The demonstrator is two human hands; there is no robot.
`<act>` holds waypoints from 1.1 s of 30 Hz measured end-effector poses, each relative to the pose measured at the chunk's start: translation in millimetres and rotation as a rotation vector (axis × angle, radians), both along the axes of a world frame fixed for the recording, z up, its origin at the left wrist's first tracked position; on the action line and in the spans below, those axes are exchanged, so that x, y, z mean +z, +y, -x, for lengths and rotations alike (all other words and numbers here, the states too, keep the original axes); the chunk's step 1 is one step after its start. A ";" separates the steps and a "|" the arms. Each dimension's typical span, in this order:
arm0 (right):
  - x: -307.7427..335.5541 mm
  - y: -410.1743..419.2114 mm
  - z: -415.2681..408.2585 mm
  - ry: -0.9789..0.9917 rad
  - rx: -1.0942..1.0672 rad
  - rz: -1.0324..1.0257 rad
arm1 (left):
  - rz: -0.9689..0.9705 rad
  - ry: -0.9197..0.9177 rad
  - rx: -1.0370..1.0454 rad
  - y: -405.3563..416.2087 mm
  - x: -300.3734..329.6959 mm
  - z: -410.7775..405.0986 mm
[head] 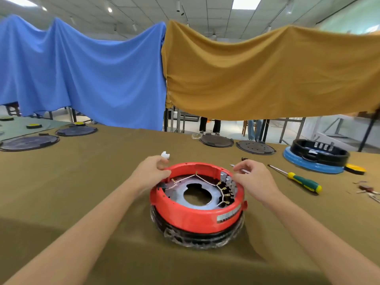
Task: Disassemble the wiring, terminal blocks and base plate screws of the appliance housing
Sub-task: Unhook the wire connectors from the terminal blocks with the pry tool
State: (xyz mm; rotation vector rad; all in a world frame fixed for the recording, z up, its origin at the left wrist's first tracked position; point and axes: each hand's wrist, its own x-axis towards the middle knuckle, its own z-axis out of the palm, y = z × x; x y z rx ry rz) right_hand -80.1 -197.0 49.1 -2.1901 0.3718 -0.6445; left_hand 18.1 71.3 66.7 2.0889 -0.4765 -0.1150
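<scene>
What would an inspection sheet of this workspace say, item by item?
Surface: table under an olive-green cloth.
Job's things: round red plastic appliance housing, open side up, on a black ring; grey metal base plate inside; row of grey terminal blocks at its right inner wall.
Clutter: green-and-yellow-handled screwdriver; small white plastic part; dark round lids; black housing on a blue ring; small loose parts at the right edge.
Hands: left hand at the housing's left rim; right hand by the terminal blocks; grip unclear.
Cables: thin pale wires cross the plate to the terminals.
Surroundings: hanging blue cloth and mustard cloth; legs of people behind.
</scene>
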 end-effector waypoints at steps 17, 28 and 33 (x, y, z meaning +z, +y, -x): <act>-1.8 -11.3 -25.0 -0.003 0.135 -0.036 | 0.026 0.294 -0.061 0.4 -2.7 -0.9; -1.6 -37.0 -8.3 0.030 0.166 -0.095 | -0.129 0.143 -0.123 -36.6 -14.1 -23.8; -4.6 -38.7 -9.3 -0.003 0.167 -0.074 | -0.219 -0.055 -0.215 -43.2 -7.7 -24.0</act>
